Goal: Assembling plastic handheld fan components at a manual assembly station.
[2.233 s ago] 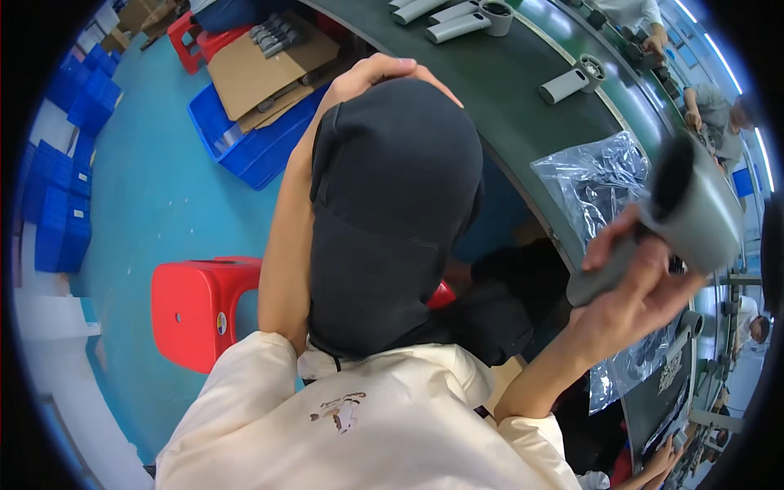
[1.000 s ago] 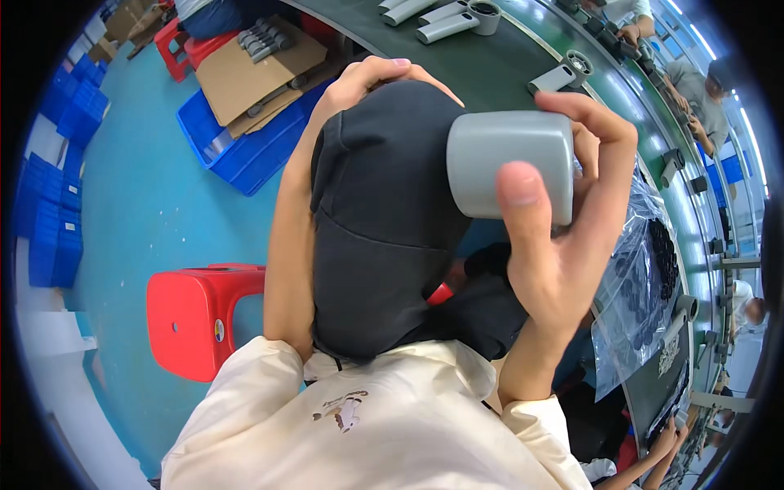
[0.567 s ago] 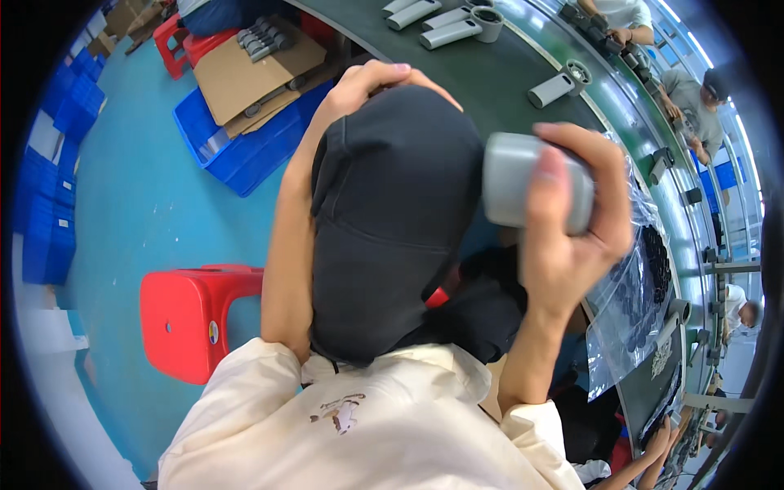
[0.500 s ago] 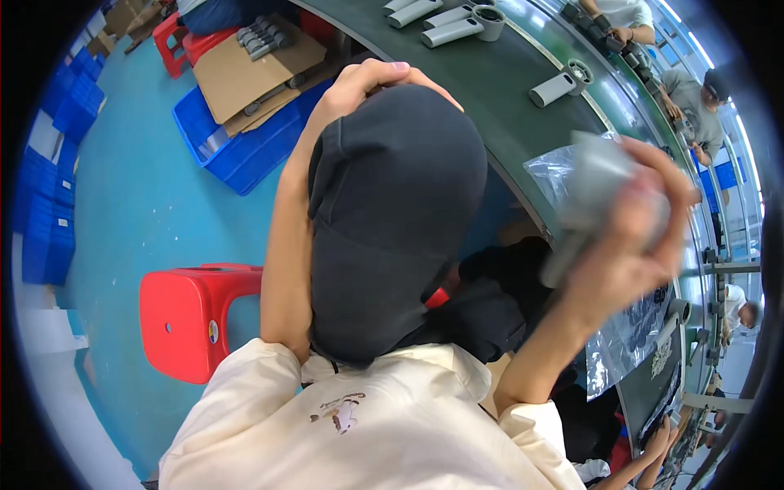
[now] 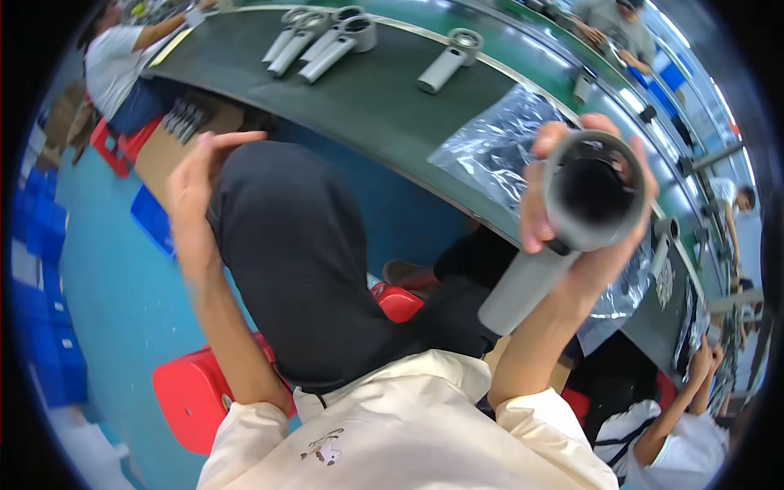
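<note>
In my right hand (image 5: pixel 600 269) is a grey hair dryer housing (image 5: pixel 527 292), a round barrel with a straight handle. My fingers wrap around the barrel, its open dark end faces up at me, and the handle slants down to the left. My left hand (image 5: pixel 193 184) is beside my black-trousered knee (image 5: pixel 286 200), index finger stretched out over it, with nothing visible in it. A clear plastic bag (image 5: pixel 494 151) lies on the green work surface (image 5: pixel 384 106), just left of the held housing.
Several similar grey housings (image 5: pixel 327 59) lie grouped at the far left of the surface, and a single housing (image 5: pixel 445 69) lies right of them. A red stool (image 5: pixel 192 400) and a blue bin (image 5: pixel 151 220) are at left. Other people sit along the line.
My right hand has turned the housing so its open end faces up. My left hand has shifted left and down with the knee. The view has swung toward the work surface.
</note>
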{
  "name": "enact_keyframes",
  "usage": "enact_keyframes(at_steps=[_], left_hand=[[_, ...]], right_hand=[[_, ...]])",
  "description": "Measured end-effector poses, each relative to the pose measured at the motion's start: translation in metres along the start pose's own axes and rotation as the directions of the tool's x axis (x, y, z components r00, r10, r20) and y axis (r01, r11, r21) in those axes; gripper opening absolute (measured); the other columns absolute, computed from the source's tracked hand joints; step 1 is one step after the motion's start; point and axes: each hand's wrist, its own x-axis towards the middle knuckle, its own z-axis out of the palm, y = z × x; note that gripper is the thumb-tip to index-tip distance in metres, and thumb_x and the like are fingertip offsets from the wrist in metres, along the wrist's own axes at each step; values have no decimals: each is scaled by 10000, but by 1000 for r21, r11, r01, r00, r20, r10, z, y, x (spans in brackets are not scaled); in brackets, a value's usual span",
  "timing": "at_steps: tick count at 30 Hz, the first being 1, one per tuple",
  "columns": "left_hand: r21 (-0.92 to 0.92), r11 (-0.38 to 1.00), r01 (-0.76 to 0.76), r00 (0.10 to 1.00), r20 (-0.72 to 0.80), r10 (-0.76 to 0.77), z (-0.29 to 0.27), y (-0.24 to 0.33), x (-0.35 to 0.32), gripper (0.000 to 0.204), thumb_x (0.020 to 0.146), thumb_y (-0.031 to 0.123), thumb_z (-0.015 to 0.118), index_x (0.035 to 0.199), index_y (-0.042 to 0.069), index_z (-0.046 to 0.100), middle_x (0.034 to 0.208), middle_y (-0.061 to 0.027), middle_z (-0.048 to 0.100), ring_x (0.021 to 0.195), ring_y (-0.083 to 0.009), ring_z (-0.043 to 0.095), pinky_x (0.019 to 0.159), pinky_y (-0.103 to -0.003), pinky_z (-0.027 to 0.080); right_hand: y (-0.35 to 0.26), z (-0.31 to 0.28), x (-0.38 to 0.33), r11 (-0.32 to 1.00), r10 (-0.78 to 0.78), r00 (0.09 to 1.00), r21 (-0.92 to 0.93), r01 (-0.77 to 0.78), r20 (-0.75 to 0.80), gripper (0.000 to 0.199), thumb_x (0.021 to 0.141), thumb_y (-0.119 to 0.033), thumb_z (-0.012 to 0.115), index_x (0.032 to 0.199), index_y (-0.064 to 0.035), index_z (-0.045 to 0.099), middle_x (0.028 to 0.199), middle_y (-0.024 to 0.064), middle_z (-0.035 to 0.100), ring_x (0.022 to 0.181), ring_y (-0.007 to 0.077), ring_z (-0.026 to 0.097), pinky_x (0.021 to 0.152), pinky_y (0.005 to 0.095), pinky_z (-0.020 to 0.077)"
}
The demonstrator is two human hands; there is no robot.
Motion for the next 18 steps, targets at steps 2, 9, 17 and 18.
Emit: enact_keyframes(at_steps=[2, 9, 17, 18], left_hand=[[256, 927, -275, 919, -213, 331, 11, 15, -6, 294, 937, 189, 453, 1025, -41, 613, 1046, -154, 645, 980, -212, 609, 874, -304, 460], [-144, 921, -363, 811, 439, 388, 136, 48, -31, 480, 865, 189, 579, 1260, -43, 434, 1268, -207, 503, 1111, -291, 553, 916, -368, 444], [-240, 971, -8, 631, 752, 192, 190, 47, -17, 464, 803, 98, 701, 1230, 58, 525, 1187, -81, 529, 934, -144, 567, 777, -264, 476], [-272, 948, -164, 585, 747, 316, 202, 46, -11, 471, 793, 90, 711, 1228, 60, 530, 1200, -88, 531, 993, -163, 564, 865, -286, 459]], right_hand=[[2, -3, -4, 979, 125, 992, 162, -126, 17, 462, 952, -424, 325, 1032, -20, 532, 743, 211, 596, 400, 233, 547, 298, 316, 448], [0, -17, -12, 920, 261, 965, 303, -248, -4, 444, 944, -451, 357, 1005, -49, 535, 773, 180, 615, 407, 217, 555, 314, 314, 482], [-16, -31, -26, 960, -4, 960, -271, -74, -279, 494, 973, -457, 335, 1194, -42, 485, 967, 92, 597, 802, 139, 610, 692, 266, 520], [-20, -38, -25, 899, -124, 934, -436, -37, -335, 535, 977, -486, 308, 1253, -48, 441, 1038, 107, 583, 831, 152, 610, 724, 273, 522]])
